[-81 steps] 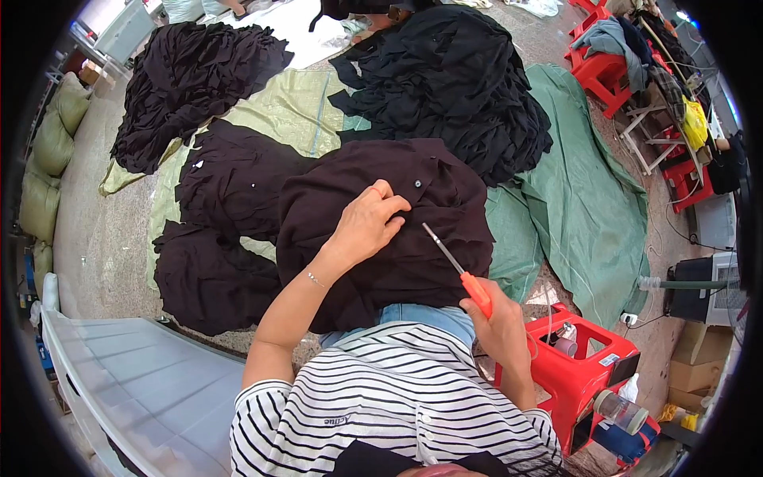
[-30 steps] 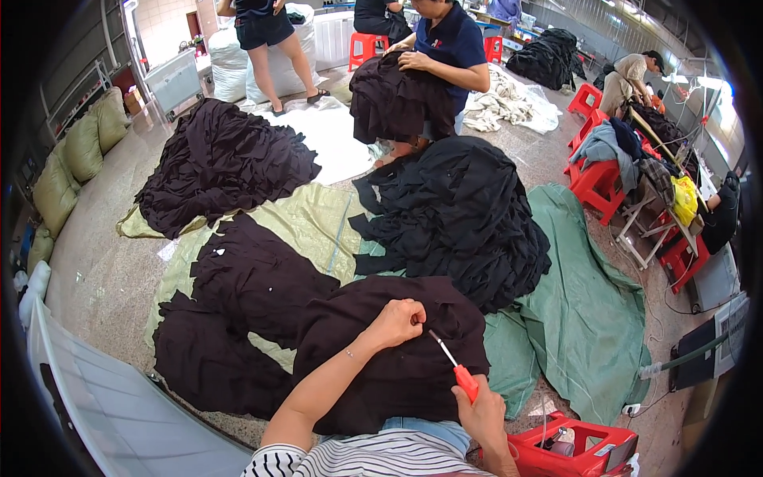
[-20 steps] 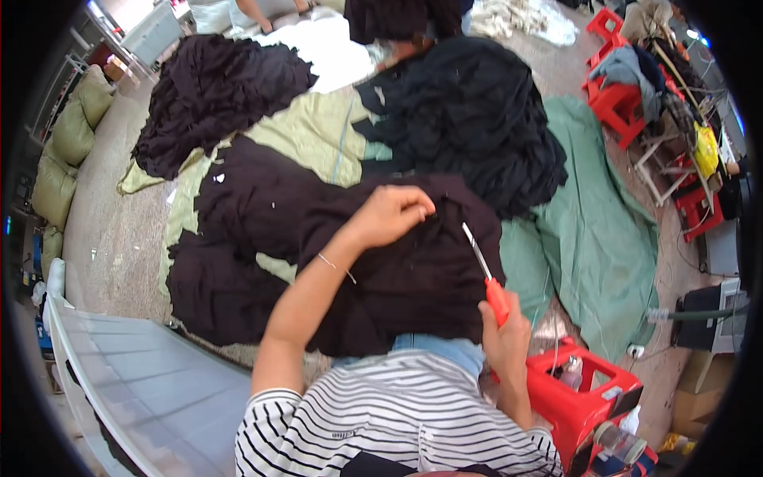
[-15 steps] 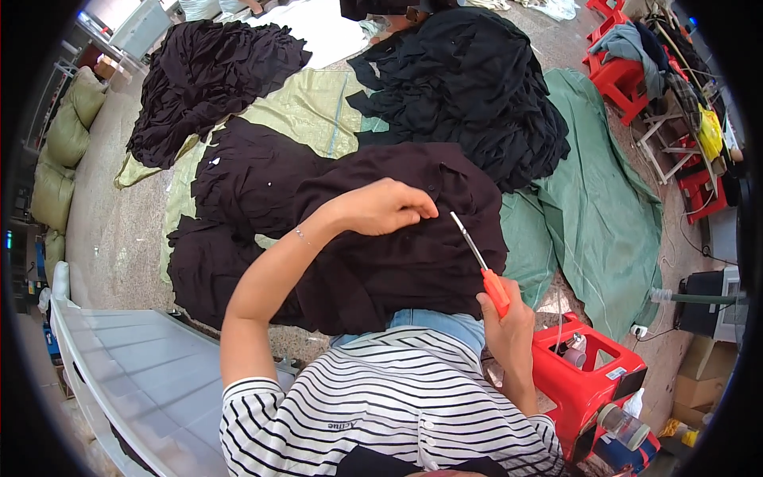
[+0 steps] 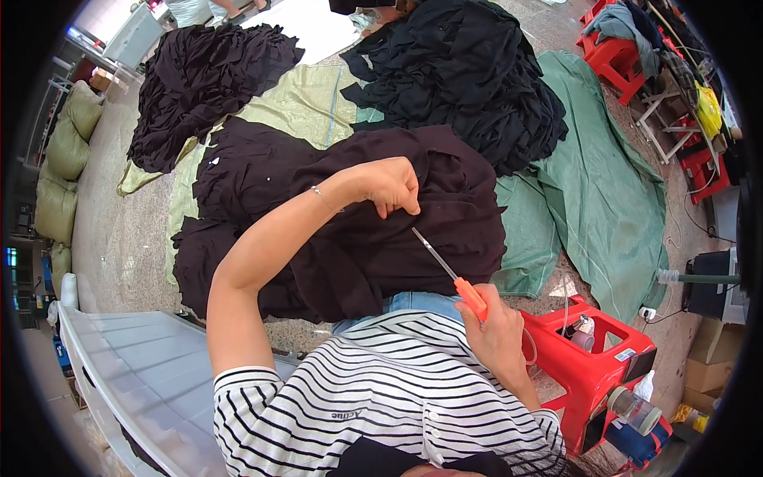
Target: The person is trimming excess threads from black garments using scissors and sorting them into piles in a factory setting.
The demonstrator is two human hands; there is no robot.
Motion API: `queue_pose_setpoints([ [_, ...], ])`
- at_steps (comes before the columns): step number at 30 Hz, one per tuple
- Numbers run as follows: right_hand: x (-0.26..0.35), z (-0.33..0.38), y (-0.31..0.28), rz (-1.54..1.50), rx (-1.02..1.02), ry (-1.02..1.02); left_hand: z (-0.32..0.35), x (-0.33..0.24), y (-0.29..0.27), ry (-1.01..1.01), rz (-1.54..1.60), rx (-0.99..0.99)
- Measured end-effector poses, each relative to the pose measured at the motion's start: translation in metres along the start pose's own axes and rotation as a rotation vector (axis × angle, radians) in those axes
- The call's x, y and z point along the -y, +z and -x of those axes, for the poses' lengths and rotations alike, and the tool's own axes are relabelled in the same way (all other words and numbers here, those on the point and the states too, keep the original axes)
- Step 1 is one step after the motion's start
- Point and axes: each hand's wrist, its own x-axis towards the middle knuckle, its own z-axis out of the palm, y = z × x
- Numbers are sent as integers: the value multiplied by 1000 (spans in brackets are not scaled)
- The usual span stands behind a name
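Note:
Dark brown garment cloth (image 5: pixel 445 254) lies spread over my lap. Above it hovers my left hand (image 5: pixel 389 187), its fingers curled into a pinch pointing downward; anything between the fingertips is too small to make out. Gripped in my right hand (image 5: pixel 499 334) is a slim tool with an orange handle (image 5: pixel 472 299) and a thin metal shaft, whose kind I cannot tell. The shaft points up and left, its tip just below my left fingertips and apart from them.
Dark clothes lie in a brown heap (image 5: pixel 214 87) at the far left and a black heap (image 5: pixel 469 79) at the far right. A red stool (image 5: pixel 580 381) holding small items stands at my right. A grey plastic panel (image 5: pixel 127 350) is on my left, and green sheeting (image 5: pixel 604 183) covers floor to the right.
My left hand has curled its fingers tighter and moved slightly left and up. The right hand has shifted left with the orange-handled tool, bringing its tip left and a little lower.

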Motion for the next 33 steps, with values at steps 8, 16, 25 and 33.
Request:
queue_pose_setpoints([
  [8,2,-6,2,37,1,-23,2,7,0,22,62,-58],
  [16,-13,2,-14,46,-126,95,-4,4,18,269,-60,-21],
  [25,-12,13,-24,-21,-150,247,-18,4,51,477,-388,-273],
  [33,-13,12,-19,86,-77,129,-32,23,45,237,378,-125],
])
